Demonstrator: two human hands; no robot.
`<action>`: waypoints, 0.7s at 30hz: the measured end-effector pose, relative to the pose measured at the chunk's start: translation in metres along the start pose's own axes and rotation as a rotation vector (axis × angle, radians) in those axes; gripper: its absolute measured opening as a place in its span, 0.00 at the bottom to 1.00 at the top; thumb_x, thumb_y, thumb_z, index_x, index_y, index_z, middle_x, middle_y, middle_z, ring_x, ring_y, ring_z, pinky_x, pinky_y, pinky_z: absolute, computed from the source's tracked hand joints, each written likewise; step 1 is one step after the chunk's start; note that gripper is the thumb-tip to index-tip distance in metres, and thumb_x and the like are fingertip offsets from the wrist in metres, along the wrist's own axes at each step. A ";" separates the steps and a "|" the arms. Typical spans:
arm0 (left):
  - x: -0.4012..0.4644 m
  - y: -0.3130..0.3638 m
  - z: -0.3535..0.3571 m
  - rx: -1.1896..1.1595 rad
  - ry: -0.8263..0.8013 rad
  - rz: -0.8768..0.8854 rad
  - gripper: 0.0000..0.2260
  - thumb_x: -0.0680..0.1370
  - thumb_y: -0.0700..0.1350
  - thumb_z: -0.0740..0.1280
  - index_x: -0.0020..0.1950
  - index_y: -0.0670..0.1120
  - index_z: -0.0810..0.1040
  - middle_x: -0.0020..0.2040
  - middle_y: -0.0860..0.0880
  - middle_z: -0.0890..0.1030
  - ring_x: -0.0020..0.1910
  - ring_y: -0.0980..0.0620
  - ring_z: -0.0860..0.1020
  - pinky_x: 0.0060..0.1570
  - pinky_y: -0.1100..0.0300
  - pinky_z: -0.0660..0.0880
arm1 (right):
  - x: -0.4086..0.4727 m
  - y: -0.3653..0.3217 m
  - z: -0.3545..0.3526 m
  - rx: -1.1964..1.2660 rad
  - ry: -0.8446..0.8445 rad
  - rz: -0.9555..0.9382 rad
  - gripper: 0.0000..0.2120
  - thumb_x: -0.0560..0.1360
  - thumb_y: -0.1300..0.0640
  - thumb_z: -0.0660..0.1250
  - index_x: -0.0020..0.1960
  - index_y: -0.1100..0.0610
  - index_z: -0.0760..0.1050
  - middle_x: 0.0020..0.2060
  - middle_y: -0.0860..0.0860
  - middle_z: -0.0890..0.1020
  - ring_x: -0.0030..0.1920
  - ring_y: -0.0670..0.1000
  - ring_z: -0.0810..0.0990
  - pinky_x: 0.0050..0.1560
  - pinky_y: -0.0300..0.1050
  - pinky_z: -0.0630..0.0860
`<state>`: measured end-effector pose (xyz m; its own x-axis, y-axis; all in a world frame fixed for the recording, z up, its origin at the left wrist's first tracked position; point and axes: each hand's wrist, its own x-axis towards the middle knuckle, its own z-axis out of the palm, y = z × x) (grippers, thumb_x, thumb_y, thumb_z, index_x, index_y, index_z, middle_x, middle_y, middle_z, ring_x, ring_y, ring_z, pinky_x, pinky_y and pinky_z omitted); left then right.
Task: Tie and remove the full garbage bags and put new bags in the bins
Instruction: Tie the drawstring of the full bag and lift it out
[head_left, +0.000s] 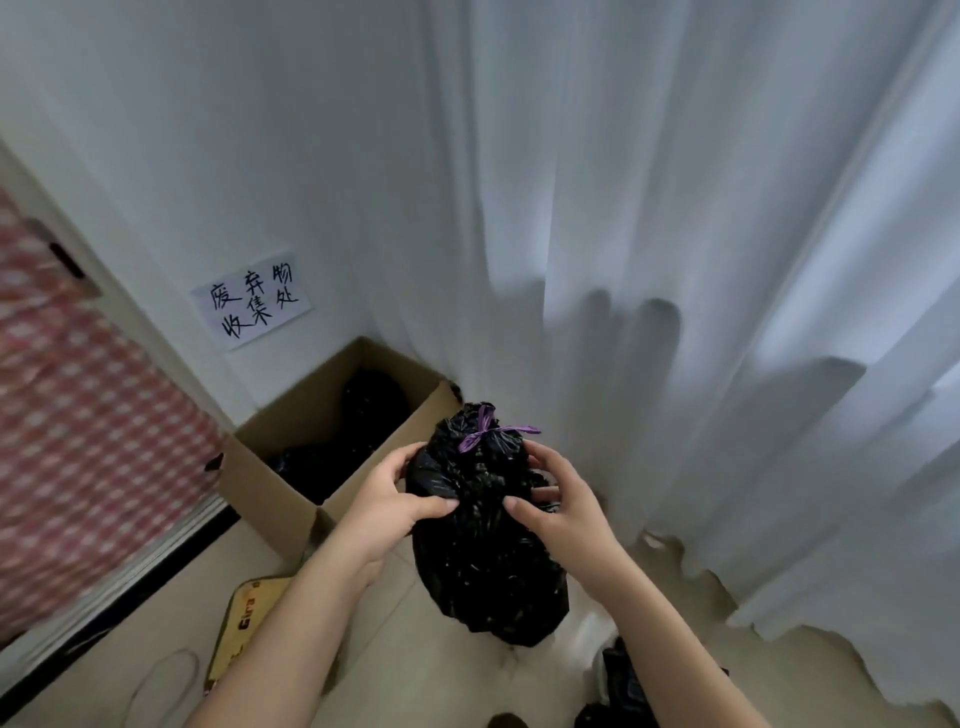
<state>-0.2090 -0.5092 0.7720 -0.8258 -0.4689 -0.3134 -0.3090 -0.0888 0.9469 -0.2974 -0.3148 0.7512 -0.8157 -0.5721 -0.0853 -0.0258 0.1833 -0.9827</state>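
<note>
Red-checked cloth (78, 441) at far left, blurred. Handwritten paper sign (252, 300) stuck on the white wall. Below it, open cardboard box (291, 499) in the floor corner, dark bags (363, 410) inside. Left hand (387, 501) clamped on the left flank of a full black garbage bag (483, 545), thumb pressed into the front, fingers curled round the side. Bag held upright between both hands, above the tiled floor (130, 618), just right of the box's near corner, neck tied with a purple drawstring (485, 432) above the grips. Right hand (563, 512) gripping the right flank likewise. White curtain (727, 260) behind and right.
</note>
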 end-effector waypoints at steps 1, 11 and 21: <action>0.011 0.004 -0.005 -0.006 0.028 -0.006 0.31 0.66 0.33 0.78 0.64 0.54 0.75 0.59 0.57 0.77 0.57 0.57 0.77 0.51 0.62 0.76 | 0.017 -0.003 0.002 -0.007 -0.027 -0.011 0.29 0.74 0.57 0.72 0.58 0.25 0.66 0.62 0.37 0.72 0.54 0.42 0.77 0.48 0.35 0.79; 0.112 0.026 -0.064 -0.001 0.244 -0.029 0.30 0.63 0.36 0.80 0.58 0.59 0.77 0.56 0.59 0.80 0.55 0.58 0.79 0.48 0.63 0.76 | 0.161 -0.015 0.048 -0.052 -0.155 -0.046 0.28 0.74 0.57 0.73 0.58 0.27 0.67 0.60 0.37 0.72 0.56 0.45 0.76 0.59 0.46 0.78; 0.264 0.023 -0.167 0.031 0.231 -0.112 0.26 0.61 0.36 0.81 0.53 0.55 0.77 0.53 0.53 0.82 0.50 0.54 0.82 0.49 0.57 0.78 | 0.312 -0.004 0.145 -0.071 -0.129 0.083 0.26 0.74 0.58 0.72 0.60 0.32 0.68 0.57 0.27 0.74 0.53 0.38 0.76 0.50 0.34 0.77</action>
<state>-0.3554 -0.7821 0.7225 -0.6573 -0.6459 -0.3884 -0.4097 -0.1263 0.9034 -0.4685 -0.6098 0.7046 -0.7361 -0.6495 -0.1906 -0.0057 0.2875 -0.9578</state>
